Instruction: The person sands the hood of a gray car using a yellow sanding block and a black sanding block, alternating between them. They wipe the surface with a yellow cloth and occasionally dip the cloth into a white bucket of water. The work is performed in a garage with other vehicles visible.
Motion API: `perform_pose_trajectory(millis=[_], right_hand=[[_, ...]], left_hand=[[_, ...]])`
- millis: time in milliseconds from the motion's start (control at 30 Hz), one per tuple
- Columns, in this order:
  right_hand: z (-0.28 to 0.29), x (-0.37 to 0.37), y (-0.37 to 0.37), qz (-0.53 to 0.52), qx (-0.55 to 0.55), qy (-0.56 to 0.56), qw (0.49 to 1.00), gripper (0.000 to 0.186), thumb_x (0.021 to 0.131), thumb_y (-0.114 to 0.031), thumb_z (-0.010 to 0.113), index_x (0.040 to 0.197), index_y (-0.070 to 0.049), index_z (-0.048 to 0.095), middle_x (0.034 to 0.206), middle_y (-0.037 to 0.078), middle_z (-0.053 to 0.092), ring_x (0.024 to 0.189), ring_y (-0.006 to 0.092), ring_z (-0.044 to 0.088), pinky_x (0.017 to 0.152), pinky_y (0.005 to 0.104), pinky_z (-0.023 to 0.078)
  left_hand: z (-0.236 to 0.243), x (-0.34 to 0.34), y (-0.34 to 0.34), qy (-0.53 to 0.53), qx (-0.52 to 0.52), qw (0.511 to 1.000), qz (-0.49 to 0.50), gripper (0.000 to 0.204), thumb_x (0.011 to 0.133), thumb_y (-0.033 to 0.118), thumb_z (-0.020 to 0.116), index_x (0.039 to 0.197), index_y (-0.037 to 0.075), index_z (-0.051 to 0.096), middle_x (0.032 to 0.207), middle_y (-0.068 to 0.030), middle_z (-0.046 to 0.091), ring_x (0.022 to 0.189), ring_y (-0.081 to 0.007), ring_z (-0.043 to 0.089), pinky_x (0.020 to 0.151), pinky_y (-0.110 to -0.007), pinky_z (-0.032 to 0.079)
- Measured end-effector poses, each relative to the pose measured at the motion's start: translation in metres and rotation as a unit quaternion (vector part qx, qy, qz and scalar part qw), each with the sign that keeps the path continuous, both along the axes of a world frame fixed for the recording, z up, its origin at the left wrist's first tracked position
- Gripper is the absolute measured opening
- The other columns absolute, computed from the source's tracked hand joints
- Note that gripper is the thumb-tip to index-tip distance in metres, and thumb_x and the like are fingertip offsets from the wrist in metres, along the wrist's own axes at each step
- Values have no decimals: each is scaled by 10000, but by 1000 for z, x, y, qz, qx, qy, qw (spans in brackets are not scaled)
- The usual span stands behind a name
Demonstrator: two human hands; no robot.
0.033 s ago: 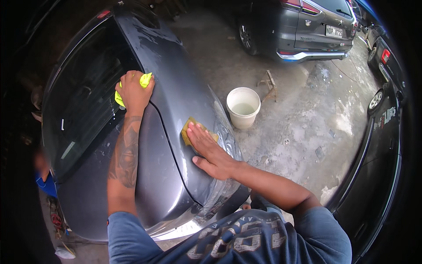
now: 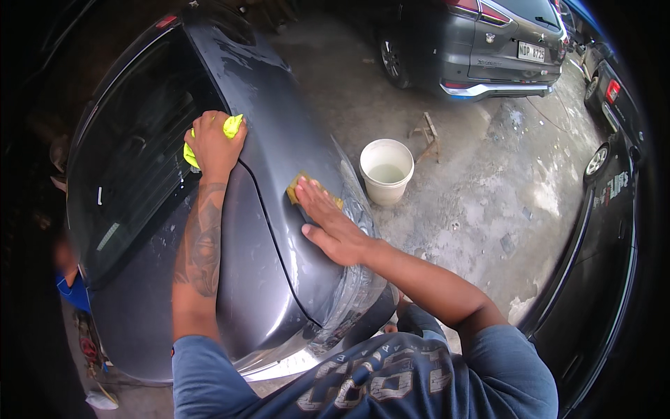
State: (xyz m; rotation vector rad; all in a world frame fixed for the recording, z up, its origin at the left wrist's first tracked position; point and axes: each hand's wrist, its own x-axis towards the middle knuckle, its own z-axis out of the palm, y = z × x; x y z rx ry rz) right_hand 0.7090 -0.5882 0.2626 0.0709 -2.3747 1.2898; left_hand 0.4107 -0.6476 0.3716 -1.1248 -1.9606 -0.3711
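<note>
My left hand [image 2: 215,143] is closed around a bright neon-yellow cloth [image 2: 233,126], which bulges out on both sides of the fingers. It rests by the lower corner of the rear window on a dark grey car [image 2: 262,133]. Lower down and to the right, my right hand [image 2: 331,227] lies over the rear side panel. Its long fingers, stretched out close together, press and hold a thin yellow-brown sheet [image 2: 296,195] that looks like sandpaper against the paint. The thumb stands apart. Below that hand, the tail-light area [image 2: 354,269] looks wrapped in shiny clear film.
A white bucket [image 2: 387,174] of cloudy liquid stands on the concrete floor [image 2: 481,209], beside a small stand [image 2: 431,133]. Another grey car [image 2: 481,49] is parked behind, a black one [image 2: 593,279] at right. At far left, a person's blue sleeve [image 2: 75,292] shows.
My right hand has slid slightly up and left along the panel, with the yellow-brown sheet moving under it. My left hand and the cloth have stayed practically in place.
</note>
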Motion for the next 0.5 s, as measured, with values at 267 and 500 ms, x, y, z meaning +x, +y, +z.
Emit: perform_pose_trajectory(millis=[267,500], right_hand=[[-3,35,-31,-7,38,-12,999,786,1105,-375,389,1688,36,60,1765,268,59,1648,408,-6,1328,487,11],[4,5,-7,16,-82,38,996,815,1018,-227,455,1694,23,74,1775,213,106,1651,396,-3,1337,491,26]], left_hand=[[4,-3,4,-12,7,1000,9,310,852,393,810,973,114,750,1127,-29,693,1138,-284,610,1010,-501,392],[3,-4,10,-31,10,999,0,292,837,379,811,953,117,758,1133,-33,685,1158,-279,593,1018,-509,384]])
